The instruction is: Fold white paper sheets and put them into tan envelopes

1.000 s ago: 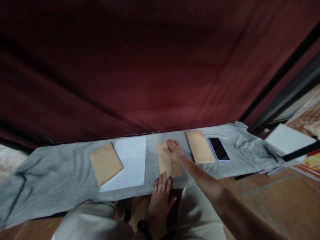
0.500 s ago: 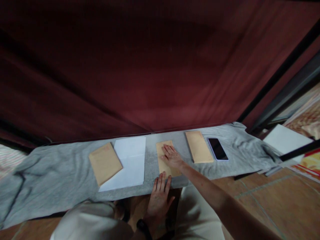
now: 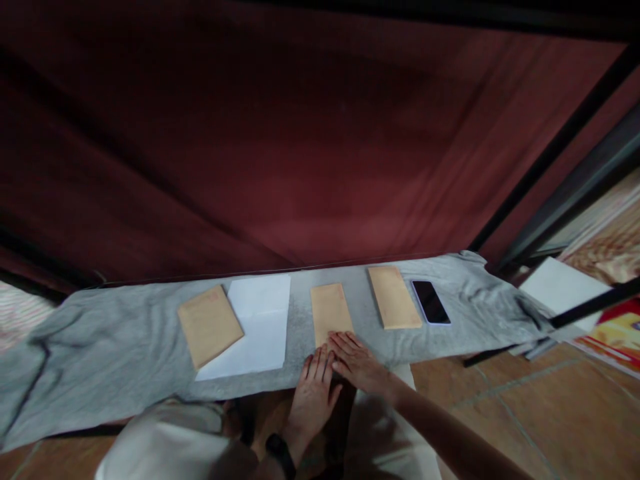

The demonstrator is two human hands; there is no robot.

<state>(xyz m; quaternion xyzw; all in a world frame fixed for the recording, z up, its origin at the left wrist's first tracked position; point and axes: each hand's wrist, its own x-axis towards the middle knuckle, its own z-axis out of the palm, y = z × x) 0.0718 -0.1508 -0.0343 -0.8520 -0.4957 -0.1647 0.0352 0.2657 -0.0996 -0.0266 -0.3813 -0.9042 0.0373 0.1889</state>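
Note:
A brown paper envelope [image 3: 331,308] lies flat near the front edge of the cloth. On its near end rests my right hand [image 3: 356,360], palm down with fingers stretched out. My left hand [image 3: 314,392] is beside it, its flat fingertips at the envelope's near left corner and the rest of the hand past the edge. The two hands are side by side and nearly touching. Both hands cover the envelope's near end. More brown envelopes [image 3: 394,299] lie to the right, seemingly stacked. Another brown envelope [image 3: 210,325] sits at the left, partly over white paper sheets [image 3: 261,327].
A grey cloth [image 3: 125,347] covers the narrow bench. A smartphone [image 3: 431,302] with a pale purple edge lies right of the envelopes. Behind the bench hangs a dark red fabric [image 3: 300,167]. A white board-like item [image 3: 565,290] and colourful print [image 3: 615,333] are at far right.
My right hand has slid back toward me, from the envelope's middle to its near end beside my left hand. The left hand stays nearly where it was.

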